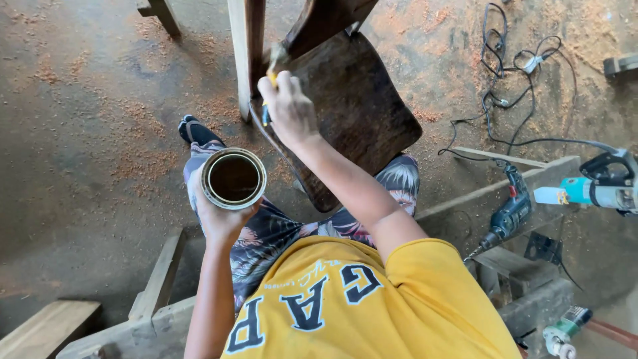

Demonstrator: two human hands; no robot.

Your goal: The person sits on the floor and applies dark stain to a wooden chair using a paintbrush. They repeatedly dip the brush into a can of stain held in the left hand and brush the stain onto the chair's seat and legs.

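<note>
Brush mostly hidden in right hand, bristles blurred

I've got even, soft daylight across the whole view, no hard glare anywhere. The floor reads mid-bright, with only faint, diffuse shadows under the chair seat. The yellow shirt is vivid, not blown out. My wide lens bends lines toward the edges. The right hand looks slightly soft with motion blur; the tin's inside stays dark.
</note>
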